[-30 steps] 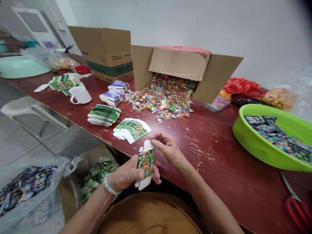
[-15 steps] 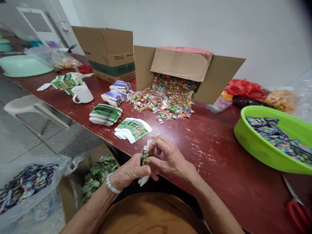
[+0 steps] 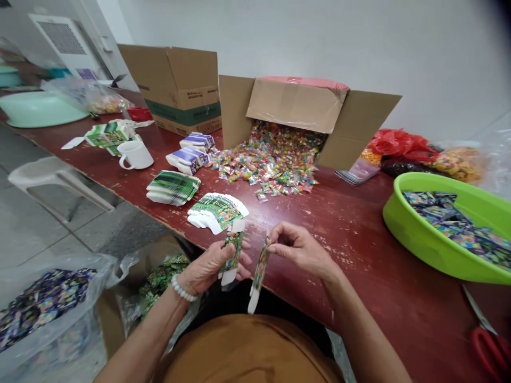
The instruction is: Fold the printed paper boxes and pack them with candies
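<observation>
My left hand, with a pale bead bracelet at the wrist, holds a green printed candy carton with white end flaps. Between thumb and fingertips of my right hand hangs a second green carton, seen nearly edge-on, its white flap pointing down. The two cartons are apart, just over the table's front edge. Beyond them lies a fanned stack of flat green cartons, and left of it a second stack of green cartons stands on edge.
Wrapped candies spill from an open cardboard box. A green basin with dark packets stands right, near red-handled scissors. A white mug and purple cartons are at left. Bags of packets sit below the table.
My hands have moved apart. One carton has come away to the right in my right hand, while the other stays in my left.
</observation>
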Demonstrator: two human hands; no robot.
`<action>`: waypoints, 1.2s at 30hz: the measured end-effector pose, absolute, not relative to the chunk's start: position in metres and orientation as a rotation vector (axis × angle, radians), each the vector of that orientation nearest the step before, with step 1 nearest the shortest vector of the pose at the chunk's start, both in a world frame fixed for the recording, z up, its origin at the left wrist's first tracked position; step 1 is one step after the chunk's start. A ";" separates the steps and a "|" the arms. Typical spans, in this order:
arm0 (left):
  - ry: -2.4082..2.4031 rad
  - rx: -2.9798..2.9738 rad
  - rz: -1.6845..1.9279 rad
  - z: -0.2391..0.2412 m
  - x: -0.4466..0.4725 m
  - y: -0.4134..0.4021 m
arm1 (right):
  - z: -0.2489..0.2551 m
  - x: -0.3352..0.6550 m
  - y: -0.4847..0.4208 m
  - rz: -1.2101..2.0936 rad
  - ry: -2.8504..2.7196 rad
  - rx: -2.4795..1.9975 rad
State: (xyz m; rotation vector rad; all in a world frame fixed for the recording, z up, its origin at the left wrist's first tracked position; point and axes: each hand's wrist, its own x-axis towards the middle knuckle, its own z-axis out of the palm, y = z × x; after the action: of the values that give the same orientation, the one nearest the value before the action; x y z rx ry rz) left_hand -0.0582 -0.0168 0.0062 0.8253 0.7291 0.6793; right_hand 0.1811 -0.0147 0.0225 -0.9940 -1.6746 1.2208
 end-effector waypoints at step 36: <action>0.885 0.971 0.669 0.004 -0.039 -0.025 | 0.015 0.130 -0.020 1.055 -1.568 -1.183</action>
State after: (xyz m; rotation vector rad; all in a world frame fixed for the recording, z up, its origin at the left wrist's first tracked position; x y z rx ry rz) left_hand -0.0391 -0.0246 0.0043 0.9715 0.8854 0.6692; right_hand 0.1300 -0.0204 0.0147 -1.1827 -1.5678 1.0548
